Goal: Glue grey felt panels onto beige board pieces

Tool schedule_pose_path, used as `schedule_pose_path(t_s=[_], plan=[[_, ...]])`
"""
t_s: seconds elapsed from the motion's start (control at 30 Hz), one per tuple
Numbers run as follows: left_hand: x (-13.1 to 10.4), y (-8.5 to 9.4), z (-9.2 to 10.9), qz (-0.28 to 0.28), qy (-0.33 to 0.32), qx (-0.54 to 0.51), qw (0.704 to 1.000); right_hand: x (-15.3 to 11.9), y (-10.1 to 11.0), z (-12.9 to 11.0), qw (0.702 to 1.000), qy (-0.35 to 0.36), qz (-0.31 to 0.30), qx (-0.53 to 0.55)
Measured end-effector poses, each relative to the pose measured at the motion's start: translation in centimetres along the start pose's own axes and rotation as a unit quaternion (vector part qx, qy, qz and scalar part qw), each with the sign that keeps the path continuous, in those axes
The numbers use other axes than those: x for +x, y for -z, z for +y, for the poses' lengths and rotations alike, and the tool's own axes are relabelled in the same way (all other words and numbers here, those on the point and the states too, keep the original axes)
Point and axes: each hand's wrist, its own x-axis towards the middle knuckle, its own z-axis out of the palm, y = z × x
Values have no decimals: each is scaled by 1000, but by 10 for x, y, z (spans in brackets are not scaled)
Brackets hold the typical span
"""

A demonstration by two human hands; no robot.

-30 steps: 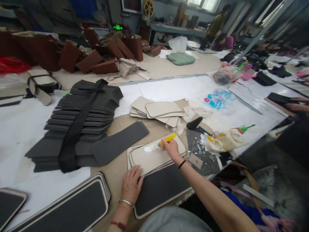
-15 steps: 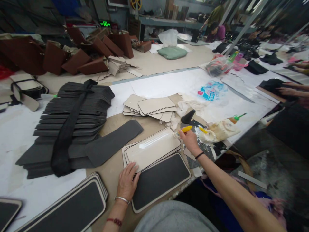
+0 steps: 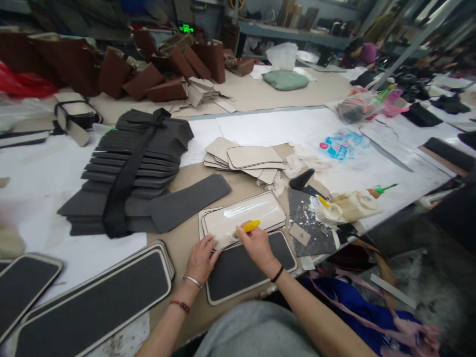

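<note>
My right hand (image 3: 256, 246) is closed round the yellow handle of a glue brush (image 3: 248, 227). Its bristles touch the near-left part of a cream panel (image 3: 245, 214), whose surface has a wet, glossy streak. That panel tops a small stack of similar ones. The fingers of my left hand (image 3: 203, 259) rest on the panel's left corner, the thumb apart from them. Just in front of the stack lies a dark grey panel with a cream border (image 3: 249, 270), partly covered by my right hand. Right of the stack, a glue-smeared dark board (image 3: 310, 223) bears a cream tag (image 3: 299, 234).
Left stands a strapped pile of dark grey sheets (image 3: 130, 163). More bordered panels (image 3: 100, 302) lie at front left. Loose cream panels (image 3: 253, 157) are behind the stack. A glue-crusted bottle (image 3: 353, 206) sits at right near the table edge. Brown bags (image 3: 167, 64) line the back.
My right hand and brush have swept from the panel's far right end to its near left part, close to my left hand. My left hand stays at the left corner. The view has shifted left.
</note>
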Motion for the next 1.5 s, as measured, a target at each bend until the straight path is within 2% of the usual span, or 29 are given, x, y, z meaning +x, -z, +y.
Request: schedule_pose_path(t_s=[0.07,0.13,0.27,0.33,0.5,0.6,0.77,0.87,0.93,1.07,1.13,1.2,1.3,1.37,1.43,1.5], plan=[[1,1,-1,-3,5,-12,1000,6,6,6,999,-27,26,1],[1,3,-3,-8,10,-25,1000,10,6,7,999,-21,34,5],[0,5,-6,-17,7,-54,998,6,-13,-2,997,-12,-27,75],[1,5,-7,-14,8,-63,998,4,-19,-3,996,-13,-48,73],[2,4,-8,-19,29,-83,996,9,-5,3,1000,-2,7,-27],[2,5,-6,-17,34,-88,995,11,-4,-6,1000,0,-6,5],[1,7,-5,0,20,-82,996,16,-38,-27,992,-11,-39,116],[1,7,-5,2,16,-81,997,23,-51,-25,989,-25,-50,139],[1,7,-4,4,9,-77,997,30,-45,-15,994,-19,-43,98],[1,7,-3,11,-4,-67,998,45,-11,10,998,-41,48,-26],[1,7,-2,14,-5,-62,998,50,-2,12,995,-56,75,-33],[1,7,-1,17,-8,-57,998,54,-8,5,996,-56,62,21],[2,8,-1,13,-15,-48,999,60,-30,-7,992,-54,11,116],[3,9,-1,7,-20,-41,999,66,-37,-4,993,-51,-2,111],[3,9,-1,5,-24,-29,999,73,-27,10,996,-53,16,63],[3,9,0,5,-26,-20,999,78,-5,29,996,-68,54,11]])
